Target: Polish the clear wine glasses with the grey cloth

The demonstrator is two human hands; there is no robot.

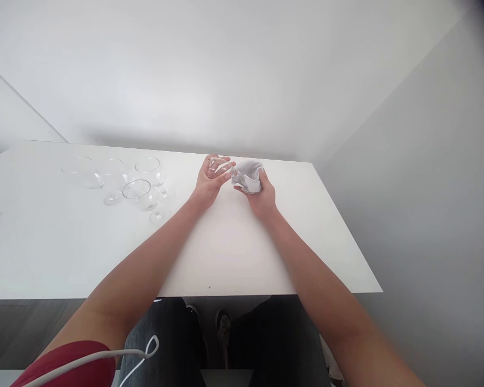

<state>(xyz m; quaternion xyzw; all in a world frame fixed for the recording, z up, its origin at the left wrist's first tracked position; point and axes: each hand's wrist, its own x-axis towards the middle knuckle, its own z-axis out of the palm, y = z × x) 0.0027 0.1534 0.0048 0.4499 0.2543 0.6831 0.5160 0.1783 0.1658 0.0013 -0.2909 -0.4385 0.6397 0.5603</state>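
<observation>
Two arms point(157, 260) stretch forward, left fingers point(223, 179) curled around a glass point(214, 165), right fingers point(263, 176) clutching cloth point(248, 171).

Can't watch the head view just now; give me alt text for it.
A person's left hand holds a clear glass while the right hand holds a crumpled whitish cloth up against it, over a white table. Other clear stemmed glasses stand grouped to the left.
</observation>
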